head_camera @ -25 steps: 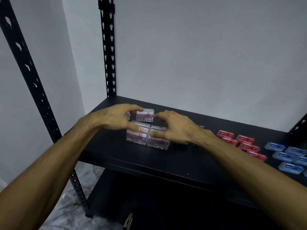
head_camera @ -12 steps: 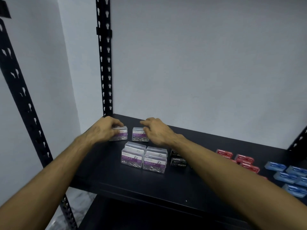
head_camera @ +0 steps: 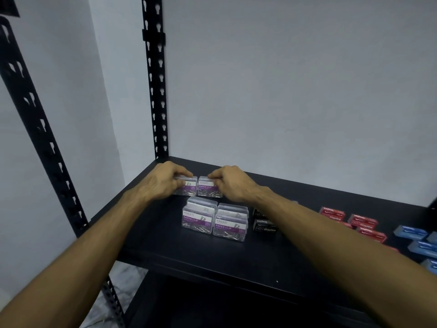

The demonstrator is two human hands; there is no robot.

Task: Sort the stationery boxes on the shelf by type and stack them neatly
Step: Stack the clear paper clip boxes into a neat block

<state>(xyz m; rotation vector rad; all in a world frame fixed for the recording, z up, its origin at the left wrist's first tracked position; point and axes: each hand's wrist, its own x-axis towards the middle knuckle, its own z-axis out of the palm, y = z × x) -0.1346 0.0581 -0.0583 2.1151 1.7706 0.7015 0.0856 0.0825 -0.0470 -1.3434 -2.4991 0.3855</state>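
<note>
Toward the back left corner of the black metal shelf (head_camera: 212,263), both hands are down on a pair of small boxes. The left hand (head_camera: 163,181) curls its fingers over the top of a clear plastic paper-clip box with a purple label (head_camera: 189,188), and the right hand (head_camera: 233,183) pinches the top edge of a second clear paper-clip box (head_camera: 208,190) that stands touching the first.

A second ago those hands were working over the front group, one box lifted above it; half a second ago they had reached the rear spot. Now the two rear boxes sit flush, side by side, labels facing forward. I judge this the squaring-up of a second row of paper clips, so that type looks nearly sorted.

Just in front of that pair stands the front stack of clear paper-clip boxes (head_camera: 214,221), two columns with lids showing behind, silver clips visible through the walls. To the right of the stack, partly hidden by the right forearm, lie small black staple boxes (head_camera: 264,227). Further right of the stack lie flat red staple boxes (head_camera: 361,222), loosely scattered, and beyond them blue staple boxes (head_camera: 411,233) run off the edge of view. Those coloured boxes look unstacked yet, which is likely the work left.
</note>
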